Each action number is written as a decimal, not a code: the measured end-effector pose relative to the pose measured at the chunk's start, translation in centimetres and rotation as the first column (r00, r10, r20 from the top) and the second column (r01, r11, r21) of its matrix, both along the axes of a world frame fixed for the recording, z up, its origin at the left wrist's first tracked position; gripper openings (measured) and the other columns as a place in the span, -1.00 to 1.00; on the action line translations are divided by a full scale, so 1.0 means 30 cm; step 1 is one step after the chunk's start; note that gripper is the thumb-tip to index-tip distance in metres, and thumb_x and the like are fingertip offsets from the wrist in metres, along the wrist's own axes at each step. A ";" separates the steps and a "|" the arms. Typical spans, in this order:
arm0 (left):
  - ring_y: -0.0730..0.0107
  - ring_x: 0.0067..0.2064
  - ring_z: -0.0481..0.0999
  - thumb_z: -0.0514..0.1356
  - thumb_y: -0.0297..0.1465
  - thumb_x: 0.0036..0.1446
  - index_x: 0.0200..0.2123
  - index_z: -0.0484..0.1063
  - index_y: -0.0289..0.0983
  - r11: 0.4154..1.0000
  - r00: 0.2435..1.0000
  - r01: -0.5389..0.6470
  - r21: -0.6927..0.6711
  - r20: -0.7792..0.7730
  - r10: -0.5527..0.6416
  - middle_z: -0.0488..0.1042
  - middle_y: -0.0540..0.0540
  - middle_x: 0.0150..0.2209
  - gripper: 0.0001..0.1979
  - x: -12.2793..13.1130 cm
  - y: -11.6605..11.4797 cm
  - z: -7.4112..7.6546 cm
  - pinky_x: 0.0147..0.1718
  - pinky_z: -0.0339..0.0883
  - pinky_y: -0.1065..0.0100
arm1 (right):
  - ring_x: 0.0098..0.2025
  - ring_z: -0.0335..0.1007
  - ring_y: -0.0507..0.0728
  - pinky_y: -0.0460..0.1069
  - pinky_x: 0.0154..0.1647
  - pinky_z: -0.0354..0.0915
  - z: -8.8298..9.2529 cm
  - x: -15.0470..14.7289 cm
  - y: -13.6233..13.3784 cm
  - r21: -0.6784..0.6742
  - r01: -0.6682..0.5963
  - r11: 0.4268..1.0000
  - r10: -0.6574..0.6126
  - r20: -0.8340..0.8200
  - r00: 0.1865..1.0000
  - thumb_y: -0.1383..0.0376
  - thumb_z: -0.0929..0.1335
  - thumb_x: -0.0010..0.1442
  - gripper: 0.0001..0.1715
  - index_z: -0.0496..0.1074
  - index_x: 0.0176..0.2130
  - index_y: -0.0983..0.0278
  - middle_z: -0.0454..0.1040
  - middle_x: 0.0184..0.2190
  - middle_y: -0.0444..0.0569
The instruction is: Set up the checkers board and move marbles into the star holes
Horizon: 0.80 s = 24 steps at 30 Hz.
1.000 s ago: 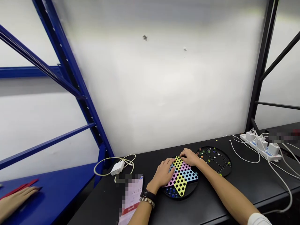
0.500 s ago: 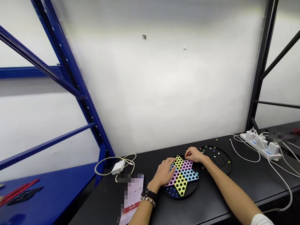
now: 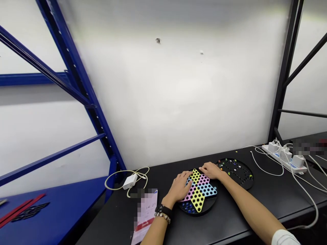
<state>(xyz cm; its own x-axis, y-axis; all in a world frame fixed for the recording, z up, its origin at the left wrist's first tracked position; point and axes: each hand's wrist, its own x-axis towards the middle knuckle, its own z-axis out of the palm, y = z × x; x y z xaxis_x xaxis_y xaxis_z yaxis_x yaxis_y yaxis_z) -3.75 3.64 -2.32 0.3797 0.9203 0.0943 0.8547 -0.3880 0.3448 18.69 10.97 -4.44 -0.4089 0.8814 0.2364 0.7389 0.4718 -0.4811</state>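
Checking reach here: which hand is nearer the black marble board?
Right hand: on the Chinese checkers star board, beside the black marble board; left hand: farther off, across the star.

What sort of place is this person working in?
Probably a workshop or lab-style workroom rather than a home: a black workbench, a blue steel shelving rack, and a white power strip crowded with plugs.
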 end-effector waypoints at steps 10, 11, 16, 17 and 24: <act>0.14 0.13 0.34 -0.05 -0.22 0.29 0.19 0.27 -0.09 1.000 0.999 -0.002 0.005 0.033 0.002 0.31 -0.08 0.20 -0.57 0.008 -0.004 0.008 0.10 0.24 0.12 | -0.51 0.17 0.04 -0.07 -0.46 -0.03 0.052 0.201 0.027 0.046 0.478 0.877 -0.474 -0.081 0.877 0.06 0.18 0.31 -0.49 0.24 -0.59 0.23 0.32 -0.58 -0.11; 0.14 0.12 0.35 -0.04 -0.23 0.28 0.18 0.28 -0.09 1.000 0.999 -0.012 0.005 0.037 0.011 0.31 -0.08 0.20 -0.58 0.009 -0.006 0.011 0.09 0.25 0.13 | -0.50 0.21 0.06 -0.06 -0.45 -0.02 0.052 0.229 0.026 0.026 0.516 0.856 -0.514 -0.057 0.856 0.04 0.19 0.31 -0.49 0.26 -0.57 0.22 0.35 -0.56 -0.09; 0.11 0.11 0.36 0.06 -0.19 0.21 0.06 0.35 -0.16 0.991 0.991 -0.131 0.034 0.028 0.130 0.36 -0.14 0.11 -0.61 0.011 -0.013 0.039 0.02 0.27 0.16 | -0.32 0.37 0.17 0.00 -0.30 0.13 0.060 0.292 0.016 -0.008 0.604 0.797 -0.604 0.019 0.797 -0.03 0.13 0.33 -0.46 0.39 -0.43 0.22 0.46 -0.33 0.05; 0.10 0.09 0.36 0.08 -0.17 0.19 0.02 0.38 -0.18 0.986 0.986 -0.165 0.036 0.017 0.164 0.38 -0.15 0.07 -0.63 0.010 -0.014 0.045 0.01 0.26 0.16 | -0.26 0.39 0.20 0.03 -0.24 0.16 0.066 0.285 0.013 0.012 0.609 0.793 -0.609 0.019 0.793 -0.04 0.12 0.34 -0.46 0.41 -0.40 0.23 0.46 -0.28 0.09; 0.10 0.08 0.38 0.09 -0.19 0.18 -0.01 0.42 -0.14 0.980 0.980 -0.196 -0.020 0.013 0.197 0.42 -0.11 0.05 -0.66 0.002 -0.008 0.047 0.01 0.26 0.16 | 0.03 0.31 0.20 0.08 0.04 0.16 0.082 0.112 -0.039 0.023 0.237 0.971 -0.234 -0.094 0.968 0.07 0.18 0.34 -0.62 0.46 -0.09 0.17 0.46 -0.02 0.01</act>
<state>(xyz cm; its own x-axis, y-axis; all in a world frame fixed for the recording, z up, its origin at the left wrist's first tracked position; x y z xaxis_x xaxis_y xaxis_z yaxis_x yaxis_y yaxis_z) -3.70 3.40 -0.92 0.1900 0.9785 0.0808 0.9082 -0.2064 0.3641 22.06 9.80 -1.99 -0.1663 0.9412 0.2941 0.7857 0.3067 -0.5372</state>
